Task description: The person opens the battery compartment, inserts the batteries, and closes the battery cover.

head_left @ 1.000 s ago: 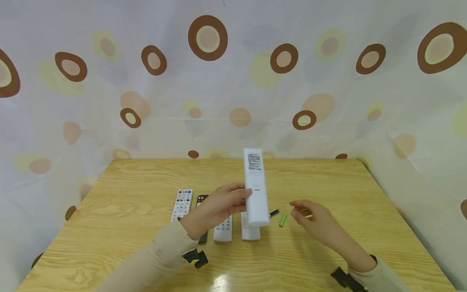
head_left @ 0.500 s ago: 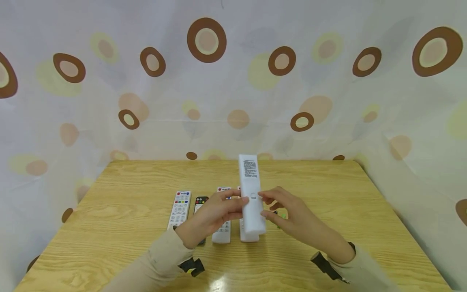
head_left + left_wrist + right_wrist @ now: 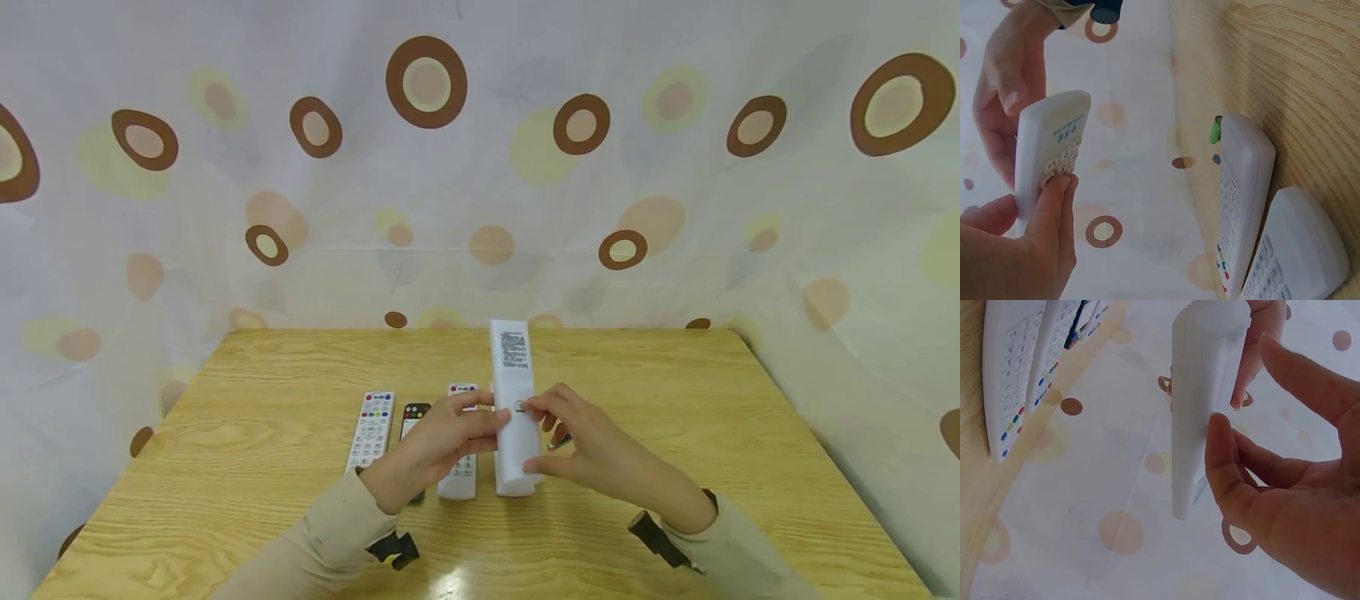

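Note:
My left hand grips a white remote control above the table, its back with printed label and battery cover turned toward the head view. In the left wrist view, fingers rest on the keypad side of that remote while the thumb lies on the opposite side. My right hand touches the back with its index fingertip, at the round mark on the cover. Its thumb stands apart from the remote in the right wrist view. A green battery lies on the table beyond the lying remotes.
On the wooden table lie a white remote, a black one and another white one. A further white remote is partly hidden beneath the held one. A dark battery shows behind my right hand. A patterned curtain stands behind.
My right hand has come in from the right to the held remote, and its index fingertip now touches the back. The left hand has lowered the remote slightly and shifted it left.

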`<state>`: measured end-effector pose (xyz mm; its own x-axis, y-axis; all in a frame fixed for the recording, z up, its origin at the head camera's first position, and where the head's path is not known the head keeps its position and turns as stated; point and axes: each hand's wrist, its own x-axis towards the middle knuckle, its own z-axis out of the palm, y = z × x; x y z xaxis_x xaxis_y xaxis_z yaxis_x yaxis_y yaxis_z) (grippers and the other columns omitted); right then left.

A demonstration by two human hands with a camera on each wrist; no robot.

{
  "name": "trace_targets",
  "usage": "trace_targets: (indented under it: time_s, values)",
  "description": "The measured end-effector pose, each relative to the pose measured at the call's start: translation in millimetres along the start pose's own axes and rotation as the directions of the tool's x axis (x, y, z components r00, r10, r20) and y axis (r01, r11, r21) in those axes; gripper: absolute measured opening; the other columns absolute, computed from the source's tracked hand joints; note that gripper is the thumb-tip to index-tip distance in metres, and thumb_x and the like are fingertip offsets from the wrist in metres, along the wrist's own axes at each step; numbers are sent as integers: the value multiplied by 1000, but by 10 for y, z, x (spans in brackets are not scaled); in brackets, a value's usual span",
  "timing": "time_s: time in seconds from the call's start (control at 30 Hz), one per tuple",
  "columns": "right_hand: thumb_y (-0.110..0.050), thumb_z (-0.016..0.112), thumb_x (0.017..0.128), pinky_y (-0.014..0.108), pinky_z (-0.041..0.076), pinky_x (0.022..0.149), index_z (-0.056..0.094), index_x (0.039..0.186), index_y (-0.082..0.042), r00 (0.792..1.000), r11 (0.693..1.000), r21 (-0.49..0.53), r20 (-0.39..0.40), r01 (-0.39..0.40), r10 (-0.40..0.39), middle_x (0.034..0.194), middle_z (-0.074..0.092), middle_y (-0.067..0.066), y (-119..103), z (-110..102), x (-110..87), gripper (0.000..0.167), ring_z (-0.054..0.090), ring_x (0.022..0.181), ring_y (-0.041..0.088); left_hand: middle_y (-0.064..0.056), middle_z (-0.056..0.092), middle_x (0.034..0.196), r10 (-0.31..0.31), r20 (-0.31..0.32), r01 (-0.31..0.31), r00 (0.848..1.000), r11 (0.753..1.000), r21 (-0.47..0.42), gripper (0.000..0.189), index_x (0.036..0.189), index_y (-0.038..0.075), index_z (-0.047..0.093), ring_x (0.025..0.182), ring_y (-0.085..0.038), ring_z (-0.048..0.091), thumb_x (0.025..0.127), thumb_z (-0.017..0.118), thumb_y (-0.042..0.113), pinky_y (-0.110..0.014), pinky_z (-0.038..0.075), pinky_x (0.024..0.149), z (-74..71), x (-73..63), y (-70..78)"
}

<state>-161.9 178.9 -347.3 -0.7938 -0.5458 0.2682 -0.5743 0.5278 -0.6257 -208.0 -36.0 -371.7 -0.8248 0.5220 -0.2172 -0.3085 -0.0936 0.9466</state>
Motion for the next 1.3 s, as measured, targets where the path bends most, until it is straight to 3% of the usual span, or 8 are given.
trace_targets:
  time_s: [0.17, 0.4, 0.77, 0.97, 1.1, 1.3]
  values:
    - [-21, 86, 71, 26, 53, 76, 47, 129, 3, 998, 996, -90, 60, -19, 24, 108, 45, 4, -61, -13, -20, 73, 49, 94, 19, -19, 63, 114, -22, -11, 22, 1000, 1000, -23, 39, 126, -6, 52, 95, -21, 66, 96, 61, 16, -34, 55, 87, 6, 13, -7]
    - [-21, 91, 64, 24, 49, 73, 46, 122, 2, 999, 978, -207, 29, 26, -21, 105, 44, 4, -57, 19, 31, 77, 46, 95, 17, -17, 63, 112, -28, -32, 28, 999, 999, -24, 39, 125, -8, 52, 93, -18, 65, 96, 61, 16, -32, 55, 85, 21, 31, 3]
    - [-11, 94, 55, 22, 46, 65, 39, 113, 0, 997, 998, -37, 50, -51, 53, 88, 42, 5, 11, 62, 99, 81, 44, 78, 16, -16, 63, 111, -14, -44, 15, 999, 1000, 22, 33, 120, -9, 55, 92, -18, 64, 95, 61, 13, -33, 56, 83, 45, 44, -1]
    - [-1, 88, 64, 21, 41, 55, 36, 98, -6, 996, 996, 19, -20, -88, 89, 75, 43, 2, -48, 58, 137, 63, 45, 66, 14, -13, 64, 107, -13, -86, 14, 996, 1000, 3, 35, 123, -9, 54, 91, -17, 63, 96, 60, 12, -31, 56, 82, 18, 59, -10]
    - [-1, 81, 74, 20, 40, 52, 39, 97, -7, 993, 994, 28, -54, -102, 103, 71, 45, 0, -84, 32, 132, 49, 45, 63, 10, -11, 64, 105, -16, -76, 15, 997, 1000, -13, 35, 123, -9, 53, 91, -15, 62, 96, 60, 11, -29, 55, 81, 20, 52, -24]
    - [-2, 70, 86, 22, 47, 54, 49, 98, -7, 980, 985, 96, -123, -142, 153, 81, 56, 0, -75, 16, 91, 25, 52, 66, 8, -15, 63, 109, -9, -84, 8, 996, 1000, -7, 36, 124, -11, 52, 92, -16, 62, 96, 58, 10, -31, 56, 83, 6, 54, -31]
